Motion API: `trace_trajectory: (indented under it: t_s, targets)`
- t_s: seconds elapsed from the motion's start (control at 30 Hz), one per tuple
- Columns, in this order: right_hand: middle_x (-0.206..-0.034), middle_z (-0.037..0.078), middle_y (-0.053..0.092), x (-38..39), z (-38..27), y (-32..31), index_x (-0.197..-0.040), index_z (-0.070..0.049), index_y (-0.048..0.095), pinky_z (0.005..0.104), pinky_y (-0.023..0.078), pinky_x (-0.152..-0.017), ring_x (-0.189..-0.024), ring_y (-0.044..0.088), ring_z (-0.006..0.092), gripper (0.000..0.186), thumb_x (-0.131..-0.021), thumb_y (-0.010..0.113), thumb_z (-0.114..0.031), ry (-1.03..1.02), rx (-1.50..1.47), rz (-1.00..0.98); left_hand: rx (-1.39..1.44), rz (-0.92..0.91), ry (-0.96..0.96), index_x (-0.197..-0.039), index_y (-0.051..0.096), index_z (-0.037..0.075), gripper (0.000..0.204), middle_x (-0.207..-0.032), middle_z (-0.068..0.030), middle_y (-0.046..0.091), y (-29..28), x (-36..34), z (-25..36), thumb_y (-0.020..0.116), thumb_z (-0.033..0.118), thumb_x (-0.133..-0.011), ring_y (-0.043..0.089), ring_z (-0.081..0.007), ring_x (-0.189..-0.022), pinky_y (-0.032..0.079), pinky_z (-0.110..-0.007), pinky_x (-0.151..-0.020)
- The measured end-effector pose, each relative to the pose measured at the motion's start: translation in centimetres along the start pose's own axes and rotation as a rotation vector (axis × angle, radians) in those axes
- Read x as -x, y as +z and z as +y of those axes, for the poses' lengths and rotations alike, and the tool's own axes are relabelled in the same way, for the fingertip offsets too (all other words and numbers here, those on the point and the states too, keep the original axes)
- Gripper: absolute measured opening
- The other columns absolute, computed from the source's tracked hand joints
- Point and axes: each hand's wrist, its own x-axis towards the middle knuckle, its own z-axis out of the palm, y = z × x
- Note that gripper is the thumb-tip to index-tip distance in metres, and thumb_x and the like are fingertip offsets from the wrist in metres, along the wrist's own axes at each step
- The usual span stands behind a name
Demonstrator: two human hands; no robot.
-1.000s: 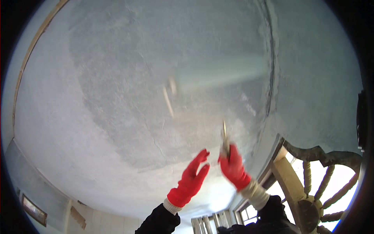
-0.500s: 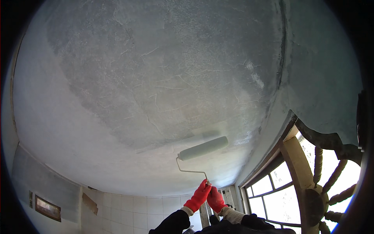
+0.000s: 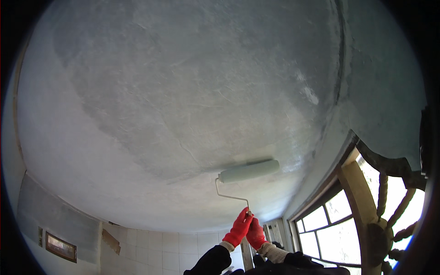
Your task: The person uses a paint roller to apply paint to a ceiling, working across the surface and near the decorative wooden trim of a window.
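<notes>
Your left hand (image 3: 238, 228) and right hand (image 3: 256, 233) make one snug grip, fingers wrapped round the handle end of the paint roller (image 3: 250, 172). It reaches up beyond the grip, against or very near the ceiling (image 3: 151, 133). You're apparently coating; the next stroke calls for even pressure.

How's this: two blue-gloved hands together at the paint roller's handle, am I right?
Not quite: the head view shows the left hand and right hand in red gloves, not blue. They are together at the handle of the paint roller.
</notes>
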Motion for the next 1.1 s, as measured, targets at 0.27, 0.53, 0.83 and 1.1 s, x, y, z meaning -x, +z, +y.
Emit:
trace_trajectory:
  t_s: [0.27,0.53,0.83,1.1]
  targets:
    - [-0.094,0.020,0.062,3.8,5.9,-0.2,-0.109,-0.009,0.044,0.0464,0.047,-0.070,-0.090,0.059,0.0398,0.027,-0.088,0.053,-0.024,0.186,0.066,-0.030,-0.106,-0.045,-0.208,-0.130,0.041,0.006,0.048,-0.103,-0.0070,0.058,2.0,1.3,-7.1,0.059,0.016,-0.087,0.055,-0.0155,-0.094,0.045,-0.029,-0.083]
    - [-0.099,0.016,0.062,0.6,5.4,0.3,-0.118,-0.011,0.043,0.0405,0.048,-0.074,-0.093,0.061,0.0340,0.040,-0.086,0.057,-0.030,0.131,-0.031,0.001,-0.168,-0.017,-0.093,-0.128,0.042,0.003,0.047,-0.106,-0.0091,0.059,1.8,-2.3,-9.1,0.058,0.017,-0.086,0.057,-0.0179,-0.096,0.044,-0.029,-0.085]
    - [-0.101,0.020,0.062,-2.3,-6.4,-4.1,-0.126,-0.010,0.036,0.0432,0.049,-0.072,-0.092,0.060,0.0396,0.040,-0.091,0.047,-0.026,-0.099,0.016,-0.039,-0.043,0.059,0.309,-0.130,0.038,0.000,0.046,-0.109,-0.0092,0.058,2.3,-1.6,4.9,0.055,0.006,-0.088,0.056,-0.0172,-0.104,0.044,-0.030,-0.091]
    - [-0.067,0.019,0.053,-8.5,-31.2,-8.7,-0.120,-0.005,0.042,0.0379,0.043,-0.051,-0.057,0.057,0.0331,0.034,-0.087,0.048,-0.009,-0.777,-0.129,0.156,0.252,0.193,0.675,-0.136,0.031,0.001,0.045,-0.130,-0.0109,0.045,-0.4,0.5,27.0,0.043,0.016,-0.096,0.042,-0.0164,-0.120,0.034,-0.030,-0.099]
